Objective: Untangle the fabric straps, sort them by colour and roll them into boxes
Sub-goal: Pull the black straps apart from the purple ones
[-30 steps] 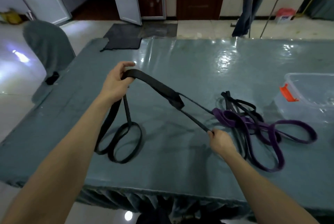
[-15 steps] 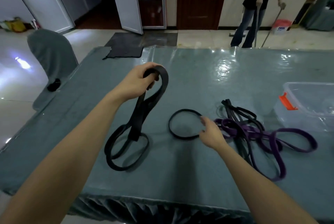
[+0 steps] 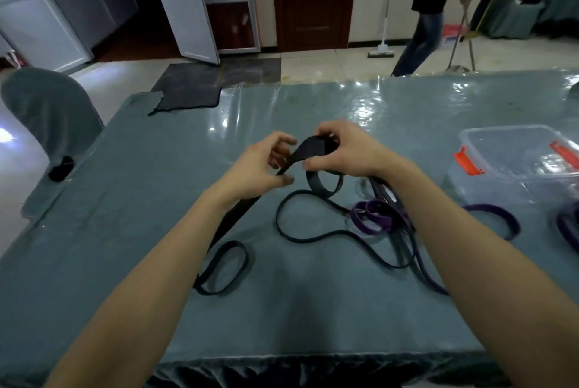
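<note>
You are working over the table (image 3: pixel 141 231), which is covered with a glossy teal cloth. The clear plastic box (image 3: pixel 513 152) with orange latches is standing well to the right of your right-hand fingers. The purple straps (image 3: pixel 372 221) are lying just below those fingers and are crossed by black lengths, so untangling is judged incomplete. The black strap (image 3: pixel 313 149) is arching between both sets of fingers, with its slack trailing in loops on the cloth beneath them. Your right hand (image 3: pixel 347 152) is gripping the wide strap end with curled fingers. Your left hand (image 3: pixel 257 168) is pinching the strap just beside it. You are probably starting the roll. The next move calls for winding the end tightly while your left fingers are feeding slack.
</note>
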The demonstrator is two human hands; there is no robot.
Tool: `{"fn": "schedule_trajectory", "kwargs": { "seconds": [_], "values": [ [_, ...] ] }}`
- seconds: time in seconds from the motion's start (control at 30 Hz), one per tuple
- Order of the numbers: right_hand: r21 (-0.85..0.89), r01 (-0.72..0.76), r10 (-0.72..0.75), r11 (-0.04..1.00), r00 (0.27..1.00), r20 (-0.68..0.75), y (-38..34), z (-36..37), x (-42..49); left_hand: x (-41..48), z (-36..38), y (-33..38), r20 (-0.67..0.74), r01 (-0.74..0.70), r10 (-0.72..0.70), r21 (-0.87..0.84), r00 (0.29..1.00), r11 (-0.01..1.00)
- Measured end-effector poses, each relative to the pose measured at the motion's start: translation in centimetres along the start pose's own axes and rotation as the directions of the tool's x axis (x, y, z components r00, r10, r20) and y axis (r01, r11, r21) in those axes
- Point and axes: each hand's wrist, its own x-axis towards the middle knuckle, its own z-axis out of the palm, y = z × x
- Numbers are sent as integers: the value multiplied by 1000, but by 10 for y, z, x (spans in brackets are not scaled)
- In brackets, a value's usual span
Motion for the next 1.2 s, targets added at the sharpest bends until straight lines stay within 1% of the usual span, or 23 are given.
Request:
{"fn": "schedule_trajectory", "kwargs": {
  "seconds": [0.07,0.13,0.17,0.23,0.3,0.33,0.4,0.47,0.5,0.53,0.57,0.6,0.63,0.67,0.73,0.8,0.83,0.9,0.97,1.07,1.13,1.2],
  "values": [
    [42,-15,16,999,1000,-24,-6,-24,-15,-9,39,-25,158,128,-115,-72,981,989],
    [39,-20,22,999,997,-70,-5,-51,-31,-22,81,-50,292,249,-197,-153,936,956],
    [6,-26,26,1000,996,-87,-2,-63,-40,-26,98,-61,321,266,-204,-162,925,950],
    [-49,-73,68,996,991,-112,12,-86,-58,-30,118,-77,340,259,-205,-123,918,958],
    [-82,-161,149,984,980,-135,31,-105,-75,-24,116,-81,313,238,-219,-22,924,971],
    [-102,-218,203,971,970,-136,44,-114,-82,-18,109,-80,253,216,-216,26,943,976],
    [-168,-327,314,930,944,-99,73,-130,-97,0,85,-67,28,144,-145,48,989,988],
    [-239,-409,417,881,909,-18,103,-139,-113,21,50,-38,-175,75,-93,-106,980,991],
    [-268,-437,458,859,889,18,118,-141,-121,32,32,-22,-212,65,-100,-170,972,983],
    [-294,-454,483,841,875,32,131,-142,-128,42,17,-5,-169,71,-104,-190,980,979],
    [-314,-461,492,830,870,24,143,-145,-134,50,6,11,-60,101,-108,-117,992,988],
    [-335,-463,491,821,871,-2,154,-149,-139,57,-1,29,63,116,-116,9,991,993],
    [-357,-462,485,812,874,-27,163,-154,-143,64,-3,46,155,109,-125,105,980,988],
    [-381,-459,484,803,875,-33,172,-160,-148,71,-3,67,196,89,-114,133,974,987],
    [-434,-458,503,776,864,-13,187,-171,-156,83,3,116,202,17,-22,26,979,1000],
    [-471,-462,519,751,855,-9,201,-184,-167,92,12,167,201,-47,70,-117,977,992],
    [-470,-458,508,755,861,-24,207,-192,-173,96,16,193,211,-75,110,-168,971,983],
    [-423,-438,453,793,889,-70,217,-210,-187,104,27,238,200,-129,172,-213,965,969],
    [-340,-415,407,844,908,-99,225,-228,-202,114,41,277,126,-182,215,-236,968,955],
    [-295,-385,377,874,922,-85,241,-249,-219,129,68,324,49,-226,249,-274,967,935],
    [-262,-364,360,894,931,-68,253,-258,-227,138,89,349,14,-257,269,-251,963,933],
    [-159,-335,330,929,942,-60,264,-263,-236,146,111,372,-25,-262,264,-249,964,932]
  ]
}}
